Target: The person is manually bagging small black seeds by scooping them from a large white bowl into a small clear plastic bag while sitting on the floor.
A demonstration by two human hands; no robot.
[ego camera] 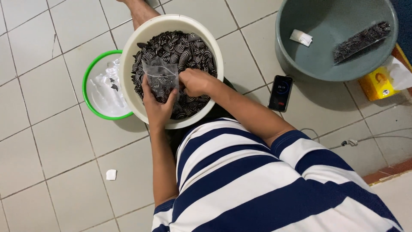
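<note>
Left hand [158, 103] clamped on clear plastic bag [159, 79] over cream basin [128, 60]; right hand [195, 81] closed on spiral snacks [189, 49] inside basin. Green bowl [88, 75] beside basin.

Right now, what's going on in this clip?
A person in a blue-and-white striped shirt sits on a tiled floor over a round cream plastic basin full of black-and-white swirl-patterned pieces. The left hand holds a small clear plastic bag partly filled with them, while the right hand is at the bag's mouth. A green-rimmed bowl of empty clear bags sits beside the basin; a grey tub holds one filled bag.
</note>
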